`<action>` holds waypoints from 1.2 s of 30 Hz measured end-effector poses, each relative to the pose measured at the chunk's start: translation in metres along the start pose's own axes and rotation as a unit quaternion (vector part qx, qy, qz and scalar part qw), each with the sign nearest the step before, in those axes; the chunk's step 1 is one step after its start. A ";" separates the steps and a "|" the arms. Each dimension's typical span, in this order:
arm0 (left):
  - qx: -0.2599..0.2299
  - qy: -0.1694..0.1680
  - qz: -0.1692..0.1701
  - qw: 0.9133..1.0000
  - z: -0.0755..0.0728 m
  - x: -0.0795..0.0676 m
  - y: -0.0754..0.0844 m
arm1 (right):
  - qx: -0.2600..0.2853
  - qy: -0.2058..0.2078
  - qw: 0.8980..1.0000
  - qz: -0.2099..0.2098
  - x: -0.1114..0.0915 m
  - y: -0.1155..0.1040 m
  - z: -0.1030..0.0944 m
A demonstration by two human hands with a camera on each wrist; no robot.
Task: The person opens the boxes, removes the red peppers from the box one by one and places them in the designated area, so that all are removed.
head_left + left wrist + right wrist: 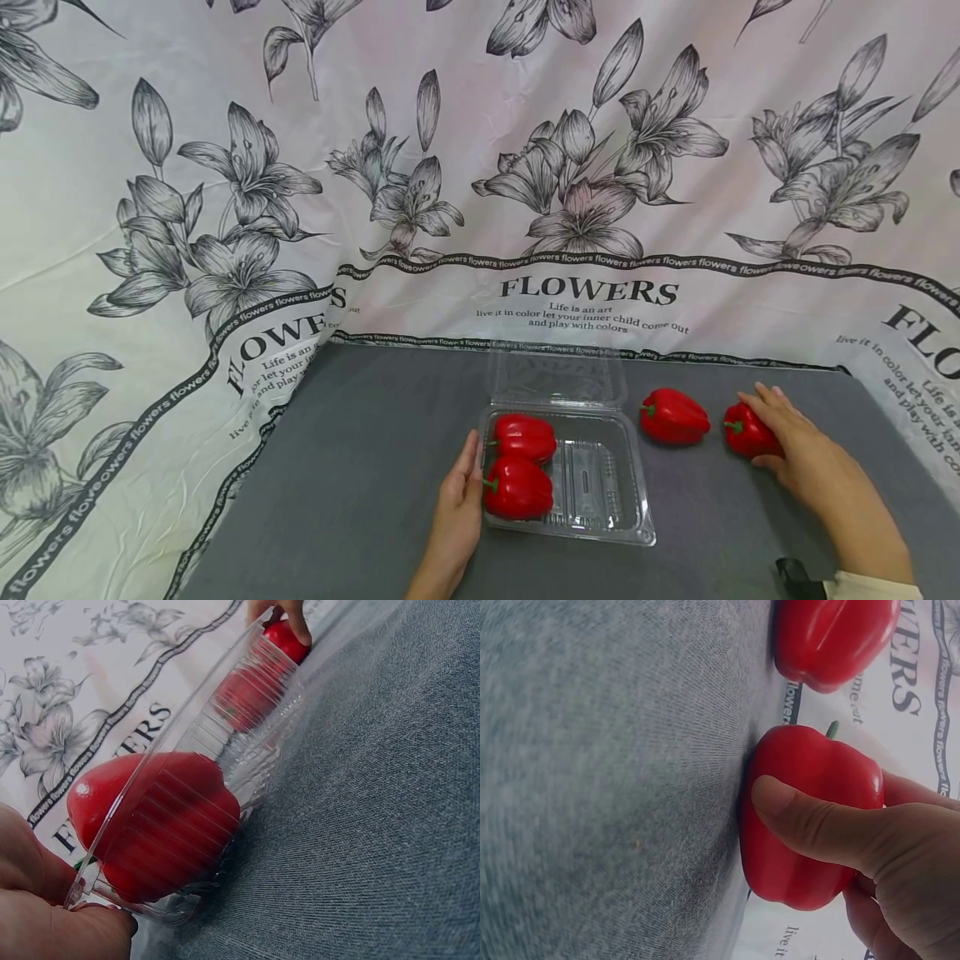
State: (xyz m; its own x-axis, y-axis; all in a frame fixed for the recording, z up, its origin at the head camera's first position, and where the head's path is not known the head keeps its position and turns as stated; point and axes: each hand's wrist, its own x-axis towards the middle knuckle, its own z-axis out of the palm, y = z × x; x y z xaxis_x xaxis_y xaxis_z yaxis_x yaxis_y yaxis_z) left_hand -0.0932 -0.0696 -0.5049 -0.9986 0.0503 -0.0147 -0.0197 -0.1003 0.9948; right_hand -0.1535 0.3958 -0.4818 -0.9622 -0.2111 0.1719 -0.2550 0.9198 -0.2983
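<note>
My right hand point(806, 446) grips a red bell pepper point(802, 817) on the grey cloth, thumb on the near side and fingers round the far side. My left hand point(456, 508) pinches the left rim of a clear plastic clamshell box point(592, 529), as the left wrist view shows. Two red bell peppers lie in the box's left half, a rear one point(525, 437) and a front one point(519, 490), green stems pointing left. Another red bell pepper point(675, 416) lies on the cloth between the box and my right hand.
The box's transparent lid point(555, 375) stands raised at the back, near the curtain. Grey cloth point(360, 467) covers the table. A white curtain point(420, 300) with flower prints and lettering borders it at the back and sides.
</note>
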 end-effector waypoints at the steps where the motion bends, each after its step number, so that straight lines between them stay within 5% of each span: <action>1: 0.001 -0.001 0.001 1.000 0.000 0.000 0.000 | -0.001 -0.001 1.000 0.001 0.000 0.000 0.000; 17: 0.006 -0.005 0.000 1.000 -0.001 0.000 -0.002 | 0.004 -0.020 0.999 0.024 -0.003 0.000 -0.005; 36: -0.002 -0.007 0.003 1.000 -0.001 0.000 -0.002 | 0.009 0.009 1.000 -0.002 -0.008 0.004 -0.004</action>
State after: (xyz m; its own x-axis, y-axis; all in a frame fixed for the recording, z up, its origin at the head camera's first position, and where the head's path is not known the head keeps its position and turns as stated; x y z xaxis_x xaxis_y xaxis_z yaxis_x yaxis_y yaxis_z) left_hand -0.0934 -0.0708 -0.5067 -0.9979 0.0641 -0.0071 -0.0137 -0.1039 0.9945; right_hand -0.1463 0.4025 -0.4809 -0.9596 -0.2079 0.1894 -0.2599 0.9128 -0.3150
